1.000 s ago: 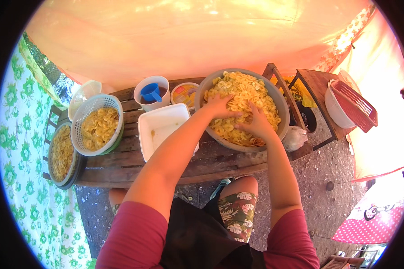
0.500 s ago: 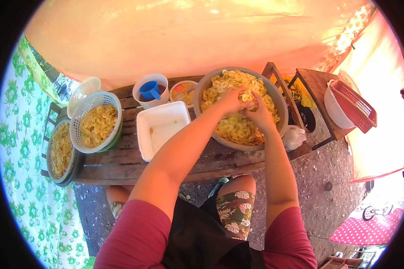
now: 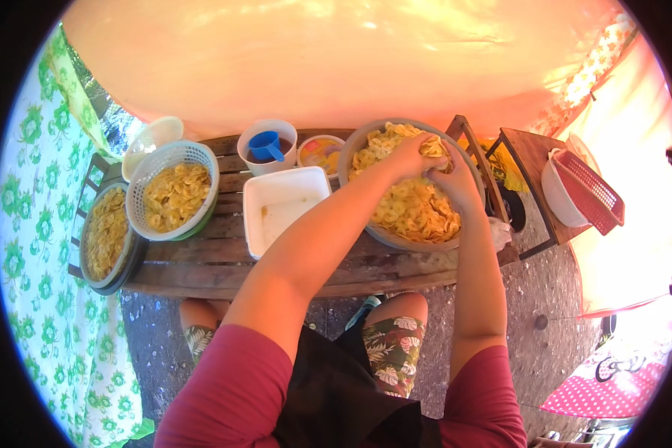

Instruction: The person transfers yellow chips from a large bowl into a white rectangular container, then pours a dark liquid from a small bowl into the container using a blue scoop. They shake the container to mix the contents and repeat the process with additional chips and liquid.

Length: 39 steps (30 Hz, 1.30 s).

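Observation:
A large grey basin (image 3: 346,160) heaped with thin yellow banana chips (image 3: 418,213) stands at the right of the slatted wooden table. Over its far right part, my left hand (image 3: 413,157) and my right hand (image 3: 459,181) come together. Both are curled around a small cluster of chips (image 3: 433,147), which shows between the fingers. Some of the fingertips are hidden behind the cluster. Left of the basin sits a white rectangular tub (image 3: 275,243) with a few crumbs in it.
A white bucket (image 3: 244,149) holds dark liquid and a blue cup (image 3: 266,146), beside a round printed lid (image 3: 322,152). Farther left are a white colander (image 3: 136,201) and a grey basket (image 3: 89,261) of chips. A side table (image 3: 526,138) bears a red basket (image 3: 593,190).
My view has shifted, so the table sits a little farther right and higher. Both hands have moved toward the basin's far right part, still together around chips.

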Motion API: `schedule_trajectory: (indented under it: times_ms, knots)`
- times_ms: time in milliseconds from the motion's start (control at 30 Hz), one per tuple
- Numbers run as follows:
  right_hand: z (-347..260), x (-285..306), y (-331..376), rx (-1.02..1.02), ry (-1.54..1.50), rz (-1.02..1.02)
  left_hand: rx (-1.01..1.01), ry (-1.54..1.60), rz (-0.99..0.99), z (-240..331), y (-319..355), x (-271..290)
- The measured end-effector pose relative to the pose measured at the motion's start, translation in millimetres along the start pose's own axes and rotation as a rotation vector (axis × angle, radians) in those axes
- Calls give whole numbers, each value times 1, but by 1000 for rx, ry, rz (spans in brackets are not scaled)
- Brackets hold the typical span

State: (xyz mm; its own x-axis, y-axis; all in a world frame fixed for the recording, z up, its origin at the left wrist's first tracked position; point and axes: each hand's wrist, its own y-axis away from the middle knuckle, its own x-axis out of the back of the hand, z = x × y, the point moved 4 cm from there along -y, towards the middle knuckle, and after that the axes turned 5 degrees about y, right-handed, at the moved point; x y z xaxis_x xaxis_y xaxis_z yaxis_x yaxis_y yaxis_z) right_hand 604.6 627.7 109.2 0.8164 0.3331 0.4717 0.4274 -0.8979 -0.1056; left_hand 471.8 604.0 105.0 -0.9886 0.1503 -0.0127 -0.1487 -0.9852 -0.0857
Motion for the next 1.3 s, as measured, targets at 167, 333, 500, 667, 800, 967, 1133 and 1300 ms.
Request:
schedule_trajectory:
  times_ms: [167,333,500,667,800,967,1133,1300]
  knots:
    - [-59,-25,-7,76,-57,-56,-61,-41,93,35,18,41]
    - [-82,-98,2,176,-222,-178,-69,-95,258,26,82,100]
    - [-61,-199,23,130,-129,-313,117,63,324,-26,169,138]
    - [-37,-244,36,-52,246,-430,645,-10,445,-77,207,160]
    - [-32,-214,23,-57,47,-372,799,-201,352,-78,199,176]
    - [-23,-101,23,94,298,-139,461,-633,341,-67,174,174]
    - [9,-86,55,193,869,-205,20,-521,363,-61,129,113]
    - [35,-39,38,91,976,-156,100,-754,100,-59,90,45]
